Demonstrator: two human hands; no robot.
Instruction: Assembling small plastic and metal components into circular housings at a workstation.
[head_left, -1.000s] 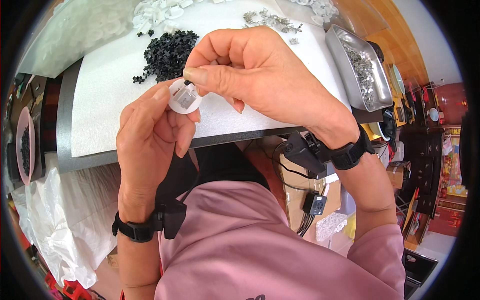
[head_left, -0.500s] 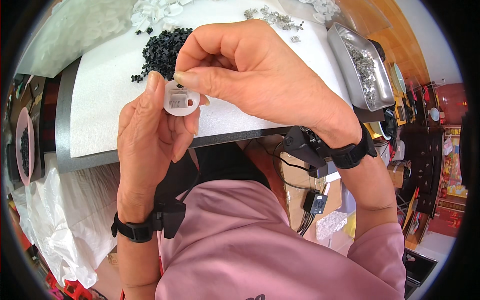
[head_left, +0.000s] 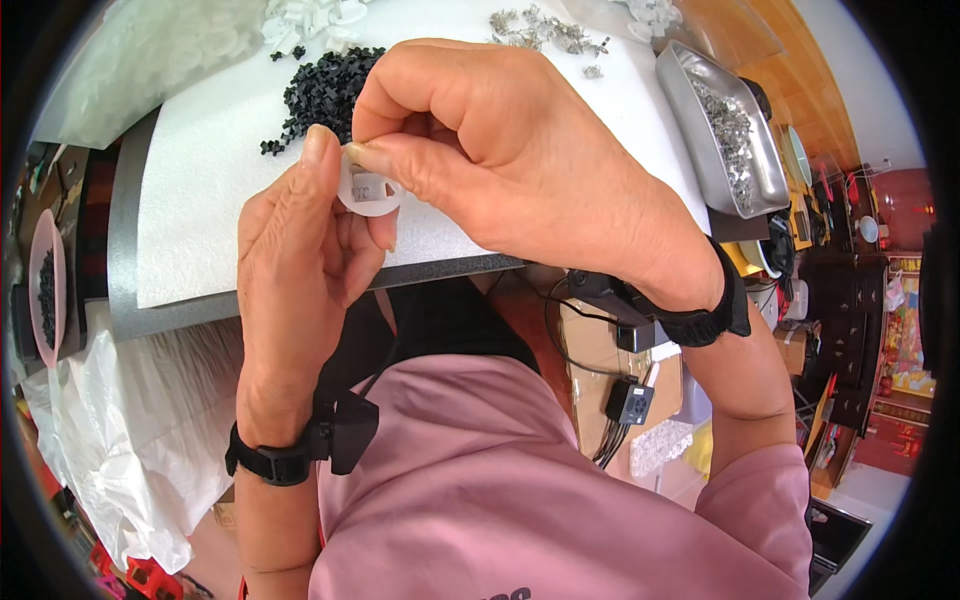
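Note:
My left hand (head_left: 292, 265) holds a small round white plastic part (head_left: 371, 207) between its thumb and fingers, over the near edge of the table. The part has a squarish recess with fine marks and a small opening beside it. My right hand (head_left: 540, 150) is closed in a pinch, its thumb and forefinger pressed at the part's upper edge. Whatever lies between those fingertips is hidden. Just behind my hands is a heap of small black plastic pieces (head_left: 318, 95), partly covered by my right hand.
White plastic parts (head_left: 310, 22) and small metal pieces (head_left: 545, 32) lie at the table's far side. A metal tray (head_left: 770, 190) of metal bits stands at the right. A large plastic bag (head_left: 150, 70) fills the far left; a pink bowl (head_left: 60, 300) with black pieces is left.
The white part has tilted and shifted slightly right in my hands. My right thumb now covers more of its upper edge, and the small black bit seen there before is hidden.

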